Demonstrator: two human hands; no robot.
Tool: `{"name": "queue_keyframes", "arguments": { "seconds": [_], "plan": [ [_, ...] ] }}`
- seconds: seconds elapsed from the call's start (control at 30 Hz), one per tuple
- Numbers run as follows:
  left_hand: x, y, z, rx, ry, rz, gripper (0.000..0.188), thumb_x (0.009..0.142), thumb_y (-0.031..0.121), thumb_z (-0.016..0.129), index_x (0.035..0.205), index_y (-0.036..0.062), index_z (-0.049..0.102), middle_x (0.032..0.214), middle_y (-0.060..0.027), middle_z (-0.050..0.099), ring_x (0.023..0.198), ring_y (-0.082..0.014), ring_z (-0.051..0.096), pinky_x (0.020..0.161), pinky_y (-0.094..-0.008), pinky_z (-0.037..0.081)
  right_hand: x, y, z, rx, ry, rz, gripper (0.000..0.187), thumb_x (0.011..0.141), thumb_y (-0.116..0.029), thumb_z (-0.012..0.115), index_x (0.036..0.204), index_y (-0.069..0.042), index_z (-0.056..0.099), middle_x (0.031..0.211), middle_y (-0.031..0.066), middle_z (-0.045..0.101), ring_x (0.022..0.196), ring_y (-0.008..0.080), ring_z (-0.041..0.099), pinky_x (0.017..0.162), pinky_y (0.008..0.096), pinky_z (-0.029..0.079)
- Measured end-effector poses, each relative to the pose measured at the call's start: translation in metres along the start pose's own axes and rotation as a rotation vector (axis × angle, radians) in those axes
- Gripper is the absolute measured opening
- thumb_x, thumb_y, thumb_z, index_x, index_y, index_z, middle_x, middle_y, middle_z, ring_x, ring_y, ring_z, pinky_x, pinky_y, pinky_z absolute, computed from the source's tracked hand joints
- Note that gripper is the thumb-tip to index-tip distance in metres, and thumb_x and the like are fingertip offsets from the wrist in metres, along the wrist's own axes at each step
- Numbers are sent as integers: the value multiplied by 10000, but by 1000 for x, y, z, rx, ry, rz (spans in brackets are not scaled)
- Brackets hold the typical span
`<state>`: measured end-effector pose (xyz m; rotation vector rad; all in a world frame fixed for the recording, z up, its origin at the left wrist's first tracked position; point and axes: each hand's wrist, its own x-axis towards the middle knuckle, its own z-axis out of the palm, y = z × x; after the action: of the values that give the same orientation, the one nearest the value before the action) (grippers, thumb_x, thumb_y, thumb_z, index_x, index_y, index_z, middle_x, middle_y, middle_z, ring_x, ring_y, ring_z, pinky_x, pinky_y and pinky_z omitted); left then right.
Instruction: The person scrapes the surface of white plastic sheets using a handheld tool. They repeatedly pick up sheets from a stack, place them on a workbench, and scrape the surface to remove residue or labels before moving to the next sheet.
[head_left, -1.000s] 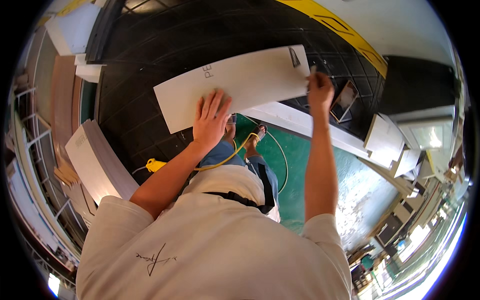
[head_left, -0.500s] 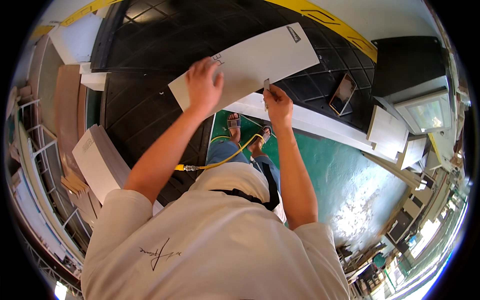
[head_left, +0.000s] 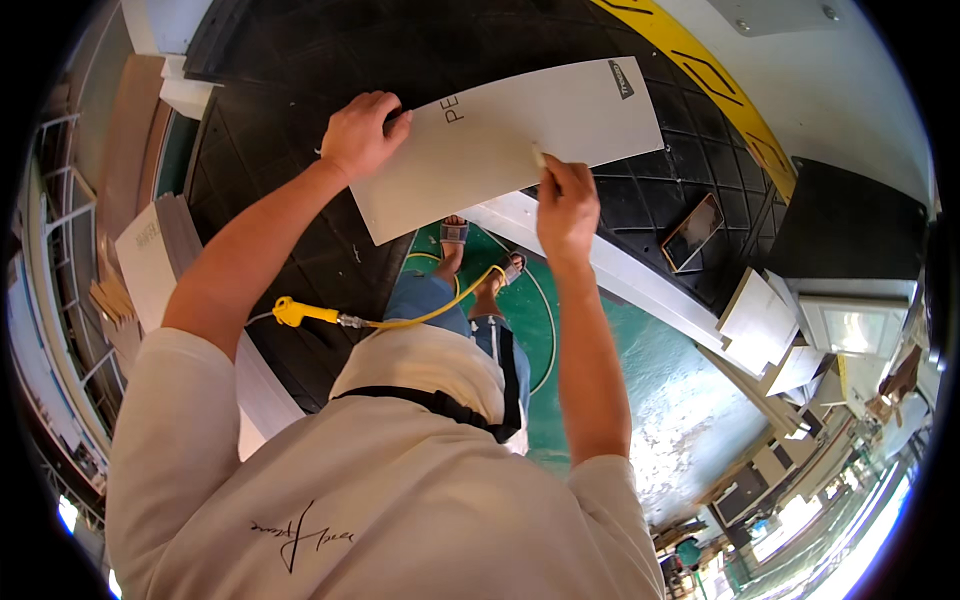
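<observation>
A long pale grey board (head_left: 500,135) with dark print lies on the black, grid-marked work surface. My left hand (head_left: 365,135) holds its far left corner, fingers curled over the edge. Near the middle of the board's near edge is my right hand (head_left: 568,212), closed around a small flat blade (head_left: 538,155). The blade's tip points away from me and lies over the board's face. Whether it touches the board I cannot tell. Most of its length is hidden in my fingers.
A phone (head_left: 692,233) lies on the black surface (head_left: 270,200) to the right. A yellow air blow gun (head_left: 305,312) with a yellow hose sits at the near left. Stacked boards (head_left: 150,255) stand farther left. A yellow rail (head_left: 700,75) and a black-topped box (head_left: 850,225) border the right.
My left hand has moved left from the board's face to its far left corner. The board has shifted slightly right and turned. My right hand has moved slightly right, tilting the blade over the board.
</observation>
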<state>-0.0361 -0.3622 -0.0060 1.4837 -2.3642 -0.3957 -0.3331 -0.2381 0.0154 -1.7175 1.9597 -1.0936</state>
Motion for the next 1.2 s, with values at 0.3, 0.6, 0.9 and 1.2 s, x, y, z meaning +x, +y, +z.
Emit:
{"name": "queue_keyframes", "arguments": {
  "seconds": [0.3,0.6,0.9,1.2],
  "plan": [
    [2,-2,7,38,47,56,180,965,277,645,943,100,626,893,-56,675,889,-287,682,715,-432,572,80,153,-86,-471,134,-173,109,968,-132,659,939,-30,683,943,167,638,911,362,626,813,465,515],
    [-7,-8,6,37,7,-38,149,965,238,638,970,90,636,947,-87,681,923,-332,677,752,-461,558,84,129,-83,-264,6,-127,134,941,-122,728,1034,-26,745,923,146,663,832,362,660,759,425,541],
    [-1,-6,9,30,-11,-43,151,963,235,631,1005,89,638,980,-85,686,956,-333,677,790,-457,565,92,201,-141,-417,1,103,194,960,-144,717,1100,-17,759,1039,156,701,905,333,704,816,413,566],
    [-2,-6,11,47,7,-46,144,976,240,616,1017,103,639,978,-79,685,956,-329,674,789,-459,565,109,158,-117,-445,-123,-221,162,973,-129,724,1113,-71,783,1006,105,704,857,305,699,774,385,561]
  ]
}}
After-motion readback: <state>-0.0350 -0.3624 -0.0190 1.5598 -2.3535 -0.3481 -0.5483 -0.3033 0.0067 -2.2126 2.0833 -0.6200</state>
